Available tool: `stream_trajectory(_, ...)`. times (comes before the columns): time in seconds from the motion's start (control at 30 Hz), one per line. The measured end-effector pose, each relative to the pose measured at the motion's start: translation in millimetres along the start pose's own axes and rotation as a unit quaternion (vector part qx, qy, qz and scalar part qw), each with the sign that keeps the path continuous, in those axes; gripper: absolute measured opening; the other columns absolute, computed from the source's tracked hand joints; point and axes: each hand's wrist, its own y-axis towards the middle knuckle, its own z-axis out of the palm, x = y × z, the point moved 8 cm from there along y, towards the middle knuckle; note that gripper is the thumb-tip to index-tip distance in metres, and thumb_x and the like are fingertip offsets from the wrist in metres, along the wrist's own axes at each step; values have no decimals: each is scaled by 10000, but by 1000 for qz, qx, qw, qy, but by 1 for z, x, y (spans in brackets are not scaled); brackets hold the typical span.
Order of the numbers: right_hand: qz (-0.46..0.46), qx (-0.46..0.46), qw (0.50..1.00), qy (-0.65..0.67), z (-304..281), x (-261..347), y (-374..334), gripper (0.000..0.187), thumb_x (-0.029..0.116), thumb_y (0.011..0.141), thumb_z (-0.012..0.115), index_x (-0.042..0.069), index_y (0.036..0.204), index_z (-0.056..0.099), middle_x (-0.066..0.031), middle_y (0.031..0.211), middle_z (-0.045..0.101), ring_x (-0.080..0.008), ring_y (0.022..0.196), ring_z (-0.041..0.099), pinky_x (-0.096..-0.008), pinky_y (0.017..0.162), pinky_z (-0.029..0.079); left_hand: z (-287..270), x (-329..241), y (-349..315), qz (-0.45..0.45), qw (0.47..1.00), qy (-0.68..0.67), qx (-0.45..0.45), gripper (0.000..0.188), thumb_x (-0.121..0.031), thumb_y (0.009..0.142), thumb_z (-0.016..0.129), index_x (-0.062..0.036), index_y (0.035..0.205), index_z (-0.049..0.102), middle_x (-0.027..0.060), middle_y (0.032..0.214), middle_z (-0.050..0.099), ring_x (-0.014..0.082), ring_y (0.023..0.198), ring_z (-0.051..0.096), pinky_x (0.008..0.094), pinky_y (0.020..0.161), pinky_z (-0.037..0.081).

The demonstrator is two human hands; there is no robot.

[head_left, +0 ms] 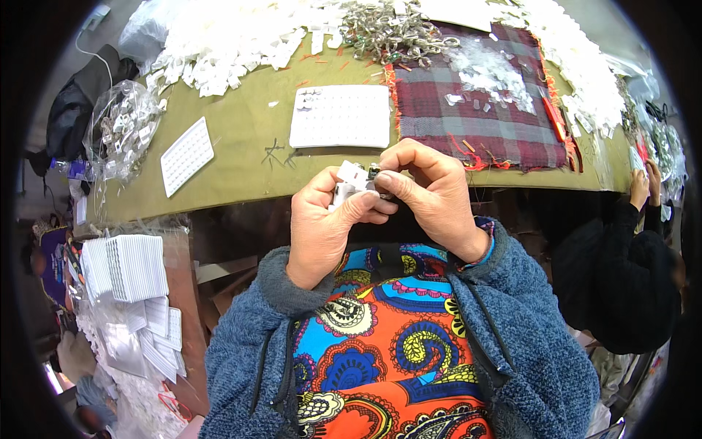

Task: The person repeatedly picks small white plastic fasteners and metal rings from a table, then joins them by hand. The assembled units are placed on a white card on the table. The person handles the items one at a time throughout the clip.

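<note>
Just off the table's near edge, both of my hands meet in front of my body. My left hand is closed around a small white plastic part; it may hold more than one such piece. Between thumb and forefinger, my right hand pinches a small dark metal-looking piece against the white plastic. The fingers hide much of both pieces. Beyond my hands lies a white gridded tray, with a few small metal bits at its upper left. Another gridded tray lies tilted at the left.
White plastic pieces heap along the far side, beside a pile of metal parts. A plaid cloth bears clear bits and a red-handled tool. Stacked trays stand at left; another person sits at right.
</note>
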Motion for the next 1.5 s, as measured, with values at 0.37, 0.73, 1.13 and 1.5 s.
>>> stream_trajectory(0.37, -42, -55, 993, 91, -6, -1, 9, 66, 47, 991, 535, -2, 1018, 570, -60, 995, 653, -104, 935, 602, -265, 829, 500, -11, 6, -1, -5, 998, -42, -37, 187, -43, 919, 665, 39, 1061, 575, 130, 969, 685, 223, 819, 721, 289, 662, 610)
stream_trajectory(0.73, 115, 108, 987, 33, 27, -6, -2, 162, 143, 972, 622, 17, 1061, 573, 15, 947, 581, -27, 729, 514, -179, 641, 447, -32, 10, 2, 19, 997, -76, -20, 259, -130, 865, 757, 3, 1052, 638, 68, 850, 682, 121, 630, 634, 220, 485, 483)
stream_trajectory(1.13, 123, 49, 991, 9, 22, -9, 2, 136, 120, 934, 665, -13, 951, 645, 8, 838, 628, -36, 734, 546, -205, 642, 461, -27, 13, 4, -13, 993, -113, -4, 226, -108, 936, 655, 19, 1120, 621, 114, 1002, 697, 173, 847, 698, 241, 588, 584)
stream_trajectory(1.5, -259, -4, 908, -328, 32, 42, -8, 206, 7, 717, 792, 8, 881, 666, -93, 867, 583, -201, 695, 562, -302, 600, 466, -26, 19, 1, -46, 986, -159, -37, 185, -117, 914, 694, -34, 1076, 659, 15, 933, 675, 38, 691, 565, 170, 481, 397)
